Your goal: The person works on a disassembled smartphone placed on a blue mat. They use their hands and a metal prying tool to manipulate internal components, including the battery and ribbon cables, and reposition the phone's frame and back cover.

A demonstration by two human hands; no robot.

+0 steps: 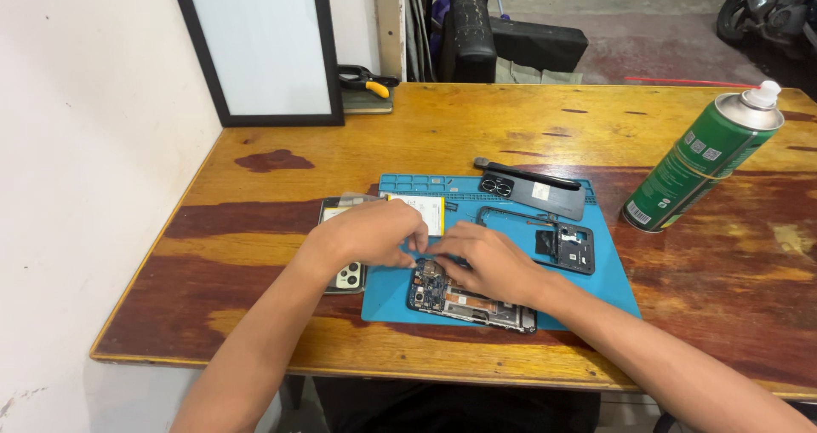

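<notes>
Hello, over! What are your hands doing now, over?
Left hand and right hand meet over opened phone on blue mat. Grip unclear. Second phone beside left hand. Spray can far right.

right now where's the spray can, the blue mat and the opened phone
spray can (699, 162), head view, middle of its green body
blue mat (614, 281), head view, bare right part
opened phone (464, 300), head view, exposed board below the hands

Both hands, left (368, 233) and right (487, 261), cover the opened phone's (472, 301) upper end; whatever the fingers (419, 239) pinch is too small to tell. A motorcycle (770, 7) is cropped top right.
</notes>
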